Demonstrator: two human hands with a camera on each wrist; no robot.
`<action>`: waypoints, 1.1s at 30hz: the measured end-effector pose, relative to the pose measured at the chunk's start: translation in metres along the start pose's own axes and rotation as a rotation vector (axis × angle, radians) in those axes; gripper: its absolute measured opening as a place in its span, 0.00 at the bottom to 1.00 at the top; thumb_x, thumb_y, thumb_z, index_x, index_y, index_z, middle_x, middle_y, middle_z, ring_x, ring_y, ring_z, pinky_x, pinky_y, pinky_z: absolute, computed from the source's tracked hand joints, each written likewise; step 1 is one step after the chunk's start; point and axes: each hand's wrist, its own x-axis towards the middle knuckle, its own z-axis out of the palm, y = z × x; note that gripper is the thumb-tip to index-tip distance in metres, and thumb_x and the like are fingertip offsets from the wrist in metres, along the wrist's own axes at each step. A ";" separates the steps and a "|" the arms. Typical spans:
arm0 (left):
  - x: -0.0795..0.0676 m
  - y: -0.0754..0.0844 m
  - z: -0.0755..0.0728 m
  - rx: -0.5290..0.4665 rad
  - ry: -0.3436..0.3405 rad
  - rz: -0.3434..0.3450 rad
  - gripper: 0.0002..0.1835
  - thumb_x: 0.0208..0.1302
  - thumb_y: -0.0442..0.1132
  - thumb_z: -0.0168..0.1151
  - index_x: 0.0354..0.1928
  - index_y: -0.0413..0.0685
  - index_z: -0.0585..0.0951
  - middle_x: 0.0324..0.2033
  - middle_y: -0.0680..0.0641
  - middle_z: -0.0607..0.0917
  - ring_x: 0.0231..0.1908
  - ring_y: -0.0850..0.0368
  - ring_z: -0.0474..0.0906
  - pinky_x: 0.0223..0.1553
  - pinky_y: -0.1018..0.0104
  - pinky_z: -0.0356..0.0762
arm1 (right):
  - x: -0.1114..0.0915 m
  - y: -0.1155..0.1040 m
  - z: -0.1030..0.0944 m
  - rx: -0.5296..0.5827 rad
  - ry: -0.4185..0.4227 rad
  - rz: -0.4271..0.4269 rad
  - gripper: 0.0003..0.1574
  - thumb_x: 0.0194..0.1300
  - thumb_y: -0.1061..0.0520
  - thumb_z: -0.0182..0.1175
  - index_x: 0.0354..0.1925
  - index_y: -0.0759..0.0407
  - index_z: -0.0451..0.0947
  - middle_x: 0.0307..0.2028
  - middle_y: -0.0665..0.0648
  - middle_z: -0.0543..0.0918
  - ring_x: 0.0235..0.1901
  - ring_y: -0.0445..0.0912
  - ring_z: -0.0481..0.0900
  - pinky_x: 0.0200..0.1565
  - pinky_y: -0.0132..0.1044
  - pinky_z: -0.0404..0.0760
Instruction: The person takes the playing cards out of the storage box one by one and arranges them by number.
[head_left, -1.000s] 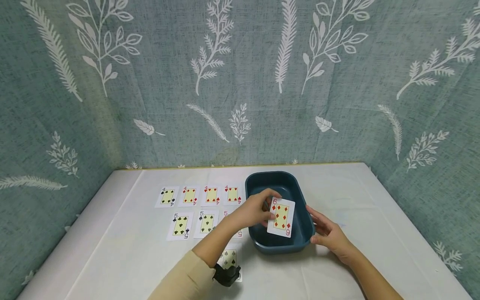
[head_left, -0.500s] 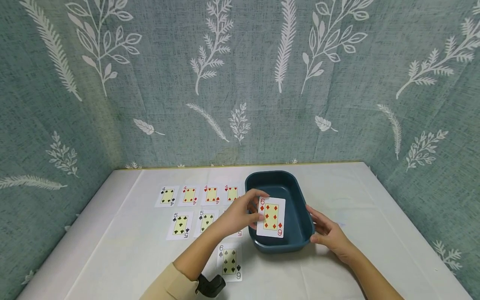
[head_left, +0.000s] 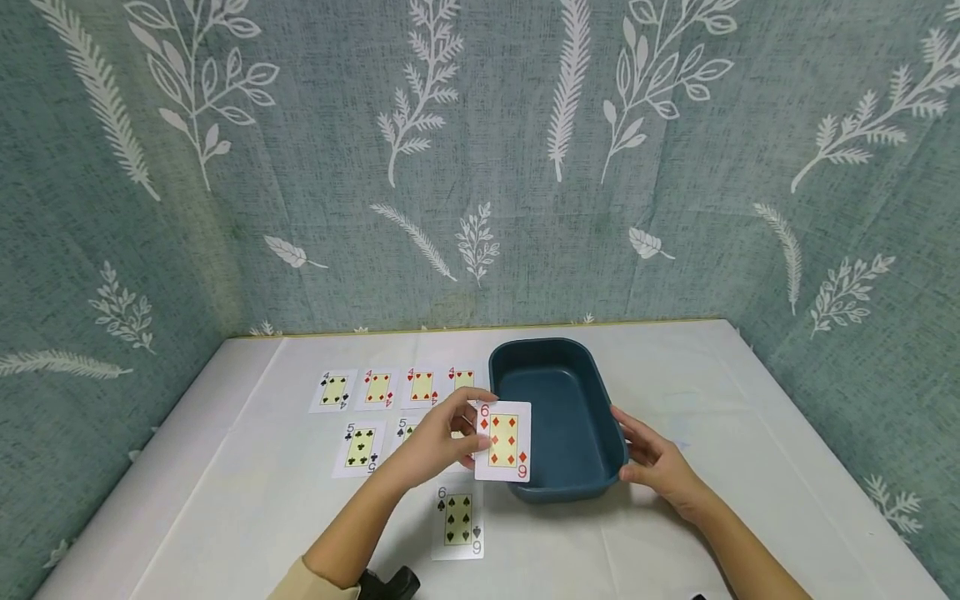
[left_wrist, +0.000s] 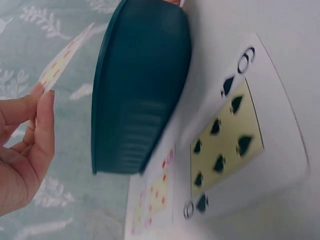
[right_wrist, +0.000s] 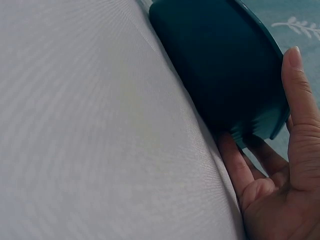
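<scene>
Between thumb and fingers my left hand (head_left: 442, 442) pinches a six of diamonds playing card (head_left: 510, 450), face toward the head camera. In the left wrist view the card (left_wrist: 62, 62) appears nearly edge-on, raised beside a dark blue bin (left_wrist: 135, 80). The card overlaps the near-left edge of that bin (head_left: 570, 493) in the head view. Extended fingers of my right hand (head_left: 663, 475) touch the bin's right side. The right wrist view has the thumb (right_wrist: 294, 85) along the rim. A six of spades (head_left: 457, 523) lies face up below the left hand.
Four-value cards form a row at the back, with the four of spades (head_left: 333, 391) leftmost. A row of fives starts at the five of clubs (head_left: 361, 448); the left hand covers part of it. A patterned cloth wall (head_left: 480, 167) stands behind the white table (head_left: 225, 517).
My left hand has carried the six of diamonds leftward, from over the bin to its near-left edge. The six of spades has come into full view. The right hand stays at the bin.
</scene>
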 end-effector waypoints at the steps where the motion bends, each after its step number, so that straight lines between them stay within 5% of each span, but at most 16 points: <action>1: -0.003 -0.001 -0.002 -0.004 0.007 -0.006 0.28 0.58 0.29 0.64 0.61 0.49 0.70 0.36 0.42 0.75 0.32 0.53 0.74 0.27 0.59 0.82 | 0.000 0.000 0.000 0.001 0.000 0.001 0.48 0.61 0.55 0.65 0.72 0.58 0.52 0.62 0.74 0.64 0.51 0.38 0.77 0.52 0.26 0.73; 19: -0.051 -0.027 -0.042 0.035 0.053 -0.091 0.28 0.58 0.32 0.65 0.60 0.43 0.69 0.34 0.41 0.73 0.32 0.53 0.75 0.25 0.61 0.81 | -0.004 0.000 -0.002 0.006 0.014 0.025 0.47 0.61 0.56 0.65 0.72 0.57 0.53 0.63 0.80 0.58 0.52 0.36 0.75 0.51 0.26 0.73; 33: -0.084 -0.052 -0.055 0.062 0.050 -0.189 0.28 0.56 0.30 0.66 0.59 0.40 0.68 0.33 0.42 0.72 0.29 0.56 0.73 0.23 0.60 0.81 | -0.003 -0.001 0.000 0.024 -0.009 0.017 0.47 0.62 0.56 0.64 0.73 0.56 0.52 0.63 0.80 0.59 0.52 0.39 0.76 0.51 0.29 0.74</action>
